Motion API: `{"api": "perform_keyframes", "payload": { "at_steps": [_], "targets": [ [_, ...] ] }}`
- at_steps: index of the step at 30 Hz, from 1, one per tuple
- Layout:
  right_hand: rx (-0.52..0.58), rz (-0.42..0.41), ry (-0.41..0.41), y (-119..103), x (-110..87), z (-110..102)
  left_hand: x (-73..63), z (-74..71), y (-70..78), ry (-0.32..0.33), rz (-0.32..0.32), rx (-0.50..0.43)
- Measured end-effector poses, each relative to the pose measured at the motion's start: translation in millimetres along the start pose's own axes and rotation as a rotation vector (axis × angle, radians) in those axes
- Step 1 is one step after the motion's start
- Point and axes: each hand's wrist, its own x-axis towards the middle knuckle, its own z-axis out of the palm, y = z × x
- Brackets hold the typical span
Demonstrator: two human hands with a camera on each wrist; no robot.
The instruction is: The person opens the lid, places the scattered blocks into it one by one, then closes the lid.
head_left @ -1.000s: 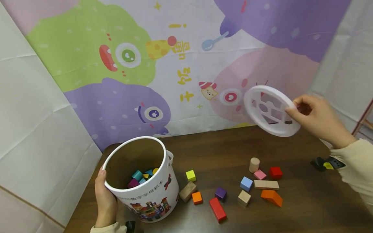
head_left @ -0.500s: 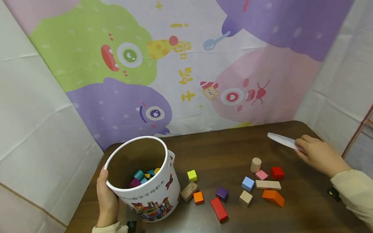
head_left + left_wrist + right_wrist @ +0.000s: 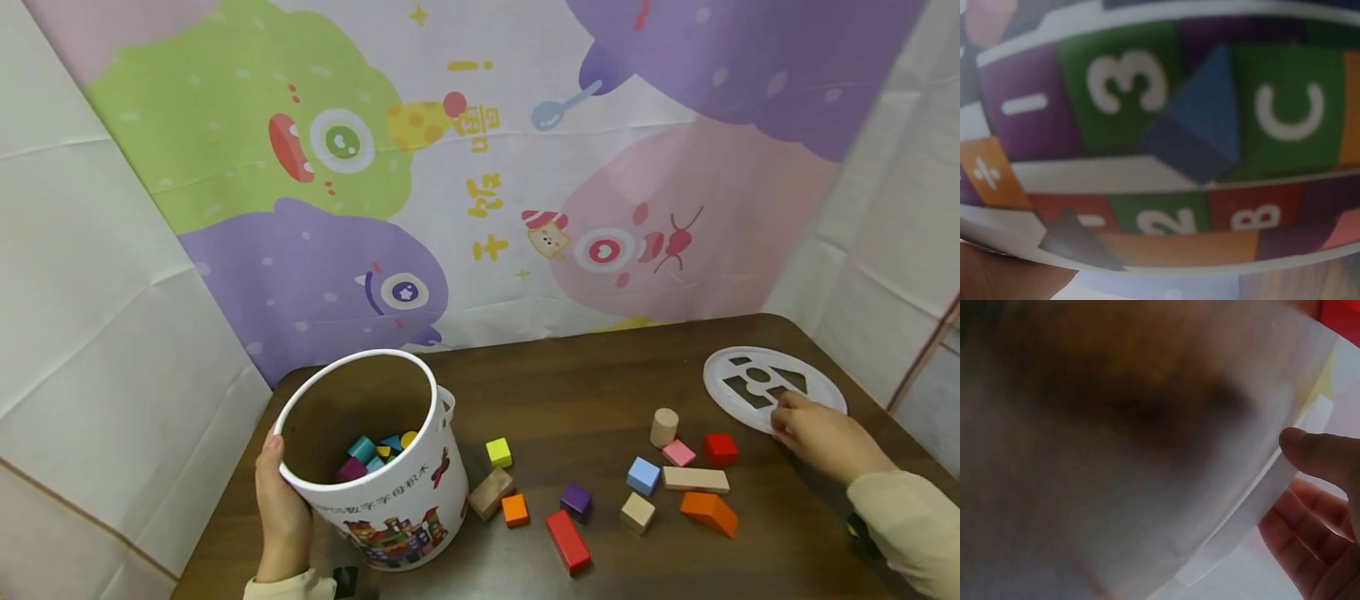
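A white bucket [image 3: 408,508] printed with colourful blocks stands at the left of the table, its top uncovered and several toy blocks [image 3: 362,450] inside. My left hand [image 3: 283,512] holds its left side near the rim; the far fingers are hidden behind the wall. In the left wrist view the printed bucket wall [image 3: 1147,172] fills the frame, with a bit of the hand below. At the right of the table lies a round white lid [image 3: 723,371] with shaped cut-outs. My right hand [image 3: 828,437] grips its near right edge; in the right wrist view the thumb and fingers straddle a pale rim [image 3: 1235,531].
Loose wooden blocks lie between bucket and lid: a yellow cube [image 3: 498,452], an orange cube [image 3: 515,510], a red bar [image 3: 568,542], a purple cube [image 3: 576,501], a wooden cylinder [image 3: 663,428] and others. A cartoon-printed cloth [image 3: 495,308] hangs behind the table.
My right hand has brought the lid down from the air onto the right of the table, where it now lies flat. The left hand has stayed on the bucket.
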Motion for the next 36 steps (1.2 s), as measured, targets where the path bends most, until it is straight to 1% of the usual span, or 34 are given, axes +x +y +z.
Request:
{"api": "perform_keyframes", "payload": {
  "at_steps": [7, 14, 16, 21, 22, 24, 27, 29, 31, 34, 36],
  "targets": [
    [0.012, 0.004, -0.057, -4.1, -2.4, 3.8, -0.7, 1.0, -1.0, 0.009, 0.01, -0.017],
    [0.022, 0.0, -0.095, -4.5, 0.1, 0.7, -0.3, 2.9, -0.5, 0.025, 0.011, -0.034],
    [0.036, 0.008, -0.125, -4.5, 2.8, -2.1, -0.3, 2.6, -1.1, 0.025, 0.012, -0.032],
    [0.111, 0.073, -0.204, -7.9, 14.9, -13.9, -1.5, 2.4, -1.9, 0.026, 0.008, -0.032],
    [0.132, 0.086, -0.207, -10.8, 18.3, -16.8, -1.7, 2.5, -1.9, 0.026, 0.008, -0.031],
    [0.175, 0.085, -0.193, -17.5, 24.5, -21.2, -1.9, 2.4, -1.9, 0.026, 0.006, -0.035],
    [0.251, 0.061, -0.188, -30.1, 31.2, -25.0, -1.8, 1.9, -2.1, 0.026, 0.006, -0.034],
    [0.291, 0.033, -0.222, -37.8, 33.5, -24.9, -1.7, 1.8, -2.4, 0.026, 0.007, -0.034],
    [0.329, 0.016, -0.286, -44.8, 34.6, -23.5, -1.7, 1.8, -2.5, 0.027, 0.006, -0.031],
    [0.341, 0.004, -0.374, -52.5, 35.5, -19.0, -1.5, 1.7, -2.6, 0.029, 0.001, -0.029],
    [0.333, 0.002, -0.4, -54.8, 35.2, -15.6, -1.6, 1.7, -3.1, 0.026, -0.004, -0.026]
  ]
}}
